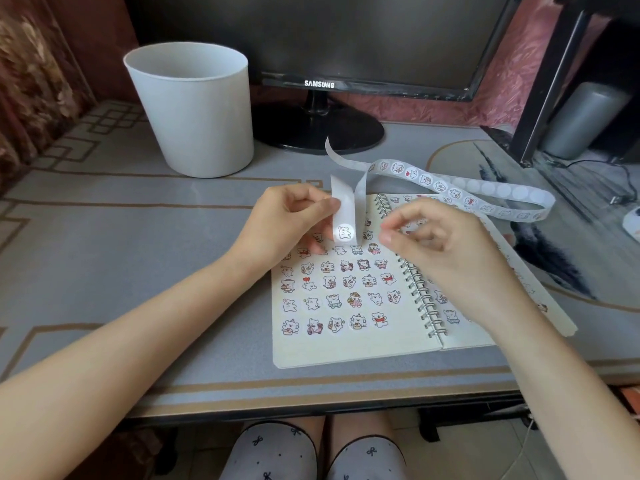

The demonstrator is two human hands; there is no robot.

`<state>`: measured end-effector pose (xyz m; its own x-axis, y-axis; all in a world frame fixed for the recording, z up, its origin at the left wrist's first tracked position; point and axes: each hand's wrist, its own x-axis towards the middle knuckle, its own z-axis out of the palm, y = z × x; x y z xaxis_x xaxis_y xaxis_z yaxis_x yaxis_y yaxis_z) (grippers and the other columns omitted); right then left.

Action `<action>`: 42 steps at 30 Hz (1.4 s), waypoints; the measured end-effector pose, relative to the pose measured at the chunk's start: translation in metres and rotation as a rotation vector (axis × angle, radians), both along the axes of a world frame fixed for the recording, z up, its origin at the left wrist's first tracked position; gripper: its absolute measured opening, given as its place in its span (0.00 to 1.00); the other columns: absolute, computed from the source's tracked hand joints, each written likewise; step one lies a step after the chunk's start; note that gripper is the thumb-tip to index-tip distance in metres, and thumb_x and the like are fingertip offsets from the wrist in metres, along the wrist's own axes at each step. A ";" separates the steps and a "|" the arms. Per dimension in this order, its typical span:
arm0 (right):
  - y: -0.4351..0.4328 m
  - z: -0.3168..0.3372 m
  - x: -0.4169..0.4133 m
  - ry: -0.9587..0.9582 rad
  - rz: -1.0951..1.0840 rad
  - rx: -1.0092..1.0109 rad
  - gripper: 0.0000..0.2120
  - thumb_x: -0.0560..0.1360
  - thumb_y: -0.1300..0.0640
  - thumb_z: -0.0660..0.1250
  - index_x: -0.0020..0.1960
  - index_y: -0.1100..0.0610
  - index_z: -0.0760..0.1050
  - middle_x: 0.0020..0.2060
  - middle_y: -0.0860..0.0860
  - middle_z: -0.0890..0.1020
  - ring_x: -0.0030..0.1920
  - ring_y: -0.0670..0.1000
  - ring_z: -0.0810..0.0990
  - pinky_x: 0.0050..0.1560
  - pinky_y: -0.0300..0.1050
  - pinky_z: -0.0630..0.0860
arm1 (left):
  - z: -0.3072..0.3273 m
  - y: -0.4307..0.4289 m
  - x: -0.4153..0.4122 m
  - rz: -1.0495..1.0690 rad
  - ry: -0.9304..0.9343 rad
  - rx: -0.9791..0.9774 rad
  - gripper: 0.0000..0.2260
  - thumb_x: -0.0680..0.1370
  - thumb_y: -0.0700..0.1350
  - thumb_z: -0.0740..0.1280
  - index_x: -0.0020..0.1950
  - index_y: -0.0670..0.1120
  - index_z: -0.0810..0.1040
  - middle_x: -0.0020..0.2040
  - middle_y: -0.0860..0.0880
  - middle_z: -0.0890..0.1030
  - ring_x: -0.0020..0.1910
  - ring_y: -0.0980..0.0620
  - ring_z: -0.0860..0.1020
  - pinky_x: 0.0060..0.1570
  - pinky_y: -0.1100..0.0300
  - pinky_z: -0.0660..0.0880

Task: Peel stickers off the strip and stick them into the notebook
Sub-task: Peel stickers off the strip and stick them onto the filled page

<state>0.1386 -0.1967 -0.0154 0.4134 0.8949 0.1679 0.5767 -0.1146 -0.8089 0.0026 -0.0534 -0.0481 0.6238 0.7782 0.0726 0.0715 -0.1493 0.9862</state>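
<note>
An open spiral notebook [346, 348] lies on the desk, its left page carrying several rows of small bear stickers. A long white sticker strip [450, 188] loops from behind the notebook to the front, where it folds over. My left hand [287, 226] pinches the folded end of the strip above the page; one bear sticker [344, 232] shows at the fold. My right hand [446, 251] hovers just right of that sticker over the spiral binding, fingers curled, thumb and forefinger close together and holding nothing that I can see.
A white bin [194, 109] stands at the back left of the desk. A Samsung monitor [318, 46] on a round black stand is behind the notebook. A grey cylinder [585, 119] and cables sit at the far right. The desk's front edge [311, 403] is near my knees.
</note>
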 end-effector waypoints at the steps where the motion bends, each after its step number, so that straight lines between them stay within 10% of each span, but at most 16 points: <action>1: 0.006 -0.001 0.000 -0.024 -0.012 0.037 0.03 0.71 0.54 0.72 0.44 0.49 0.79 0.39 0.41 0.82 0.39 0.42 0.78 0.45 0.42 0.73 | 0.001 -0.001 0.000 0.006 -0.017 -0.001 0.08 0.78 0.43 0.67 0.46 0.37 0.80 0.33 0.46 0.82 0.29 0.47 0.78 0.27 0.63 0.75; 36: 0.038 -0.021 -0.005 0.072 -0.051 0.247 0.04 0.70 0.61 0.74 0.43 0.55 0.82 0.35 0.47 0.83 0.35 0.49 0.80 0.40 0.42 0.79 | 0.004 -0.008 -0.001 -0.121 -0.087 0.045 0.04 0.76 0.38 0.68 0.44 0.43 0.82 0.33 0.54 0.82 0.35 0.59 0.79 0.37 0.66 0.77; 42: 0.037 -0.019 -0.005 0.010 -0.057 0.215 0.04 0.70 0.61 0.73 0.42 0.55 0.81 0.35 0.47 0.83 0.32 0.44 0.77 0.35 0.35 0.74 | 0.005 -0.009 0.000 -0.116 -0.067 0.028 0.05 0.76 0.40 0.68 0.45 0.41 0.83 0.39 0.42 0.82 0.37 0.54 0.79 0.39 0.63 0.78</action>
